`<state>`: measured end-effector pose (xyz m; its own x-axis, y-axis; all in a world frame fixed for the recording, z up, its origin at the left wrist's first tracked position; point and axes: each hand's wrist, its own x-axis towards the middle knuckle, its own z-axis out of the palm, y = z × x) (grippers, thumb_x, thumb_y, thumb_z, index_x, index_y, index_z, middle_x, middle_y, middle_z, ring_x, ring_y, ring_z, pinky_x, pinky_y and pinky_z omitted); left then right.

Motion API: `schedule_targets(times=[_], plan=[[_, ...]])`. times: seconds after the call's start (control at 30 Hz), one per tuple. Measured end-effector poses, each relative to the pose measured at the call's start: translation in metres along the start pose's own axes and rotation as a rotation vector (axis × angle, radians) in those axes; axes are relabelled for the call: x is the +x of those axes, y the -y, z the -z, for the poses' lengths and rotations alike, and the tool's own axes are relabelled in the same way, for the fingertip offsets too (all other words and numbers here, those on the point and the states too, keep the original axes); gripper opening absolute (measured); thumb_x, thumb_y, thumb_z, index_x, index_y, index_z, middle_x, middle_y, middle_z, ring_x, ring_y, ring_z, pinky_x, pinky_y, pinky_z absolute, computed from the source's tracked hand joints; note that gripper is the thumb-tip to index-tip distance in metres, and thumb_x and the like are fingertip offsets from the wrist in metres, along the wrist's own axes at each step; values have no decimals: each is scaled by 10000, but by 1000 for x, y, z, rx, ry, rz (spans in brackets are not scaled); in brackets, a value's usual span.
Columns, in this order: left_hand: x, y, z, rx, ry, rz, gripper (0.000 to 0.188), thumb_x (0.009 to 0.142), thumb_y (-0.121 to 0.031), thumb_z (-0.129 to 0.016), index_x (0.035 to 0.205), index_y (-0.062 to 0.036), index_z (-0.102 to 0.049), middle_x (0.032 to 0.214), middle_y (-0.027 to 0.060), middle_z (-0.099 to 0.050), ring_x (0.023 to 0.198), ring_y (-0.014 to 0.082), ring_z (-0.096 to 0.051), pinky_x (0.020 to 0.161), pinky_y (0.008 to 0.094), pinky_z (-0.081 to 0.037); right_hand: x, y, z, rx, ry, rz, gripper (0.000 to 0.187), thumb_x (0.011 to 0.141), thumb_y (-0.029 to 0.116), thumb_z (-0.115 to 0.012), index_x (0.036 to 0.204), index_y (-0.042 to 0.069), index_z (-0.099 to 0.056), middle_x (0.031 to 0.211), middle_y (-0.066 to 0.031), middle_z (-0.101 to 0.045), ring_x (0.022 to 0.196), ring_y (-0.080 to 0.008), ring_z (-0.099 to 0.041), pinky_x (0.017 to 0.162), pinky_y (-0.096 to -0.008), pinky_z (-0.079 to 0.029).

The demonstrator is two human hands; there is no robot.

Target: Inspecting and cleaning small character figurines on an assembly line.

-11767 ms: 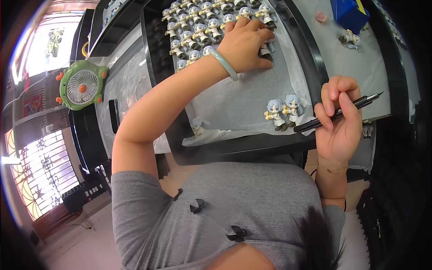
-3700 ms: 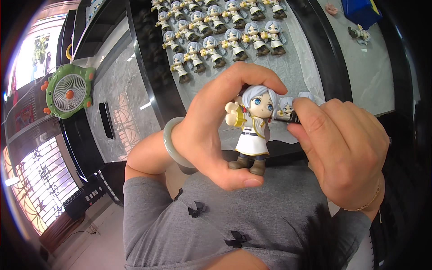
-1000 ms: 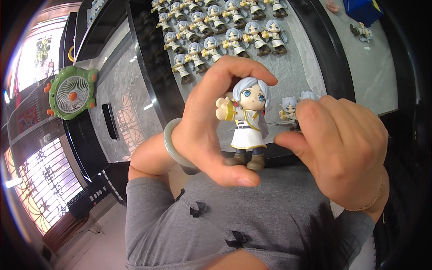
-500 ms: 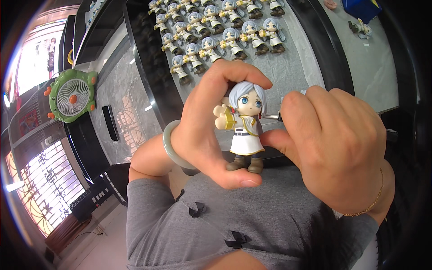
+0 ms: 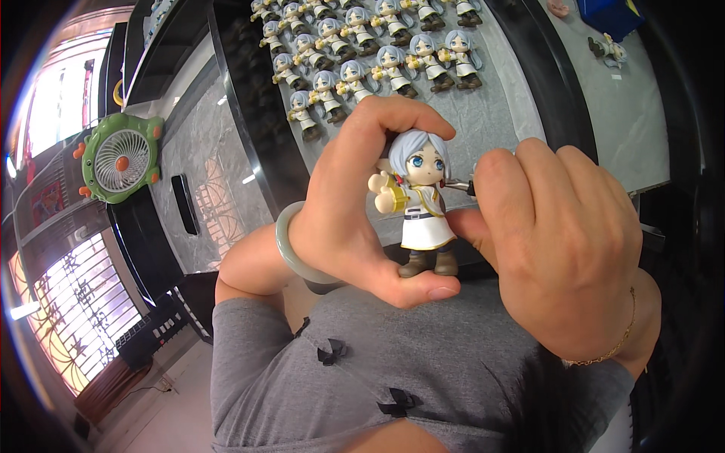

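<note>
Between the thumb and curled fingers of my left hand (image 5: 336, 200) stands a small figurine (image 5: 425, 196), its boots on the thumb and its head below the fingers. It has pale silver hair, a white dress with gold trim, a dark belt and brown boots. My right hand (image 5: 563, 234) is closed around a slim tool (image 5: 459, 185) with a metal tip and a dark part behind it. That tip meets the figurine beside its neck and hair. The rest of the tool is hidden in my fist, so its exact kind does not show.
Beyond my hands, several rows of matching figurines (image 5: 351, 41) lie in a dark-edged tray (image 5: 502, 90) with a pale lining. One more figurine (image 5: 608, 49) lies at the far right near a blue box (image 5: 610, 16). To the left are a green fan (image 5: 121, 160) and a black phone (image 5: 183, 204).
My left hand has shifted the figurine slightly right and up, and the figurine has tilted a little. The tool's metal tip stays against its side. My right hand has barely moved.
</note>
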<state>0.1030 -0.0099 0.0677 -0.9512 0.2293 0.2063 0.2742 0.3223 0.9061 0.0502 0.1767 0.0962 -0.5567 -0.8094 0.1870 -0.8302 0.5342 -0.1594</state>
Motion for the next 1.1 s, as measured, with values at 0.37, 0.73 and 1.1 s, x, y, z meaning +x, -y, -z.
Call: schedule_targets(times=[0.37,0.73,1.1], plan=[[1,1,-2,-20,-9,-24,883,480,-412,-833,1092,64,-411,1017,131,-485,798,182,-509,661,275,-428,0,-2,2,69,6,9,293,608,239,-680,692,79,-450,597,-33,-384,510,-178,-409,426,-302,-328],[12,-1,6,-856,-13,268,742,752,-648,-497,1149,-30,-395,941,96,-530,705,172,-544,693,284,-412,-10,-27,14,1034,-90,-430,311,853,85,-363,1120,-36,-468,832,-103,-514,632,-62,-451,576,-173,-359],[3,-13,6,-900,-88,316,639,676,-78,-693,1179,-54,-301,878,75,-435,666,114,-484,527,201,-356,-12,-42,-18,2046,-238,-177,352,878,66,-379,1209,-22,-298,1007,-298,-521,635,-235,-633,500,-246,-509]])
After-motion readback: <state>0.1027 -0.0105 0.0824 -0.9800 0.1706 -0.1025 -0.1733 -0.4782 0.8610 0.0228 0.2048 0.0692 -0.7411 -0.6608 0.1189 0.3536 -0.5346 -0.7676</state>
